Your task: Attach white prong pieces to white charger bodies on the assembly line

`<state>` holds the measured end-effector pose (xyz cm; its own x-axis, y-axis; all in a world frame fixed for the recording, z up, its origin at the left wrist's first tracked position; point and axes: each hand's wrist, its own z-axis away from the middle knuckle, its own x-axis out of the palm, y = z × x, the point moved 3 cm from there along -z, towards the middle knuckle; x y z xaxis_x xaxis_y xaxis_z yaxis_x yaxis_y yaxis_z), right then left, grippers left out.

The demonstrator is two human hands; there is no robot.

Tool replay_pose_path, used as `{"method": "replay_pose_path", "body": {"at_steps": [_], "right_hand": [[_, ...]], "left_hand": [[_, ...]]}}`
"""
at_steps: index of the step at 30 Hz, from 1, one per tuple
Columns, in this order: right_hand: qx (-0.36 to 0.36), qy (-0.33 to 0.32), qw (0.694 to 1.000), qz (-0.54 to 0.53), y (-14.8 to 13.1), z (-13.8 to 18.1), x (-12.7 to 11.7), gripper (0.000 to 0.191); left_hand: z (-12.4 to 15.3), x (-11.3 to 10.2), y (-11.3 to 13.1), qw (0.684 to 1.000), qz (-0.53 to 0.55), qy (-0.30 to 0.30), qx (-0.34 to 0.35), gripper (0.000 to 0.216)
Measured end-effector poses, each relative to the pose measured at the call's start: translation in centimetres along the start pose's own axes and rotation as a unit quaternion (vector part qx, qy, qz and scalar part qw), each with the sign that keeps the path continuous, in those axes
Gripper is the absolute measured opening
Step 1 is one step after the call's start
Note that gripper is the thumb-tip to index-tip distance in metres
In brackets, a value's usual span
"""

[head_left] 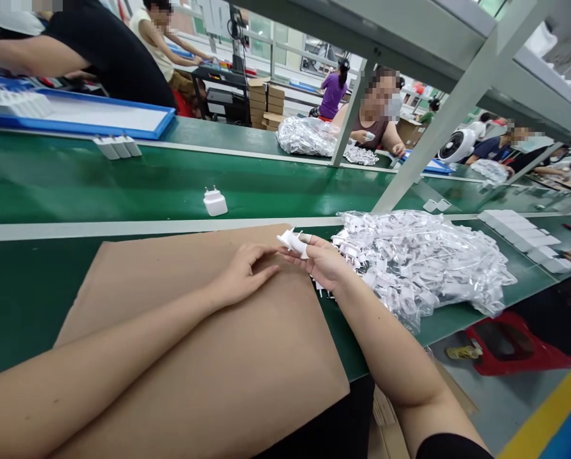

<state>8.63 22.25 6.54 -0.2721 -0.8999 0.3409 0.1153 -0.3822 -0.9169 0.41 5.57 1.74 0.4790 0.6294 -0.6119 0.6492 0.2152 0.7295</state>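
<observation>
My right hand point(321, 261) is closed on a small white charger plug in a clear wrapper point(291, 241), held just above the far edge of a brown cardboard sheet point(209, 357). A white finger cot covers one fingertip. My left hand point(245, 274) rests on the cardboard with its fingers loosely curled, fingertips close to the right hand and holding nothing I can see. A large heap of bagged white plugs point(424, 268) lies just right of my right hand.
A single white plug point(215, 203) stands on the green conveyor belt point(123, 185) beyond the cardboard. White plugs sit in rows point(519, 236) at right. A blue tray point(75, 115), another bag heap point(307, 137), slanted metal frame posts point(438, 127) and other seated workers are across the belt.
</observation>
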Motion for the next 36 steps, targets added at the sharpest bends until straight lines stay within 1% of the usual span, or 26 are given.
{"method": "replay_pose_path", "body": {"at_steps": [2, 5, 6, 8, 10, 13, 16, 19, 20, 22, 25, 27, 31, 33, 36], "right_hand": [[0.008, 0.013, 1.0, 0.019, 0.4, -0.2, -0.1, 0.018], [-0.035, 0.051, 0.993, 0.103, 1.1, -0.7, -0.2, 0.019], [-0.06, 0.061, 0.986, 0.14, 1.3, -0.7, -0.2, 0.02], [-0.102, 0.058, 0.972, 0.205, 1.6, -0.8, 0.1, 0.026], [-0.142, 0.065, 0.954, 0.256, 1.8, -0.6, 0.3, 0.027], [-0.162, 0.093, 0.937, 0.296, 2.0, -0.5, 0.0, 0.025], [-0.154, 0.106, 0.933, 0.306, 2.2, -0.5, -0.3, 0.035], [-0.139, 0.094, 0.94, 0.296, 2.5, -0.6, -0.4, 0.049], [-0.13, 0.088, 0.944, 0.291, 2.5, -0.6, -0.5, 0.05], [-0.111, 0.081, 0.948, 0.287, 2.6, -0.6, -0.5, 0.046], [-0.097, 0.072, 0.949, 0.292, 2.5, -0.5, -0.4, 0.039], [-0.098, 0.056, 0.951, 0.287, 2.4, -0.3, -0.1, 0.043], [-0.09, 0.029, 0.959, 0.266, 2.2, 0.0, 0.5, 0.055], [-0.096, 0.033, 0.954, 0.281, 2.2, 0.0, 0.5, 0.052], [-0.113, 0.054, 0.937, 0.328, 2.4, -0.2, 0.0, 0.044]], "left_hand": [[-0.2, -0.6, -0.2, 0.999, 0.044, 0.022, -0.019, 0.037], [-0.3, -1.2, -0.1, 0.993, 0.108, 0.039, -0.036, 0.028], [-0.3, -1.4, 0.2, 0.99, 0.13, 0.04, -0.034, 0.027], [-0.4, -1.4, 0.6, 0.983, 0.176, 0.035, -0.028, 0.026], [-0.5, -1.2, 0.5, 0.973, 0.224, 0.025, -0.042, 0.028], [-1.0, -0.9, -0.2, 0.964, 0.258, 0.016, -0.067, 0.032], [-1.3, -0.8, -0.8, 0.959, 0.271, 0.01, -0.08, 0.038], [-1.3, -0.7, -0.9, 0.949, 0.302, -0.023, -0.086, 0.044], [-1.3, -0.6, -0.9, 0.945, 0.312, -0.037, -0.087, 0.046], [-1.2, -0.5, -0.8, 0.938, 0.33, -0.061, -0.089, 0.051], [-1.2, -0.5, -0.7, 0.931, 0.344, -0.076, -0.098, 0.055], [-1.2, -0.6, -0.7, 0.928, 0.35, -0.069, -0.105, 0.057], [-1.3, -0.5, -1.2, 0.928, 0.354, -0.032, -0.107, 0.055], [-1.4, -0.5, -1.5, 0.932, 0.348, -0.019, -0.101, 0.051], [-1.4, -0.5, -1.6, 0.944, 0.319, 0.001, -0.085, 0.039]]}}
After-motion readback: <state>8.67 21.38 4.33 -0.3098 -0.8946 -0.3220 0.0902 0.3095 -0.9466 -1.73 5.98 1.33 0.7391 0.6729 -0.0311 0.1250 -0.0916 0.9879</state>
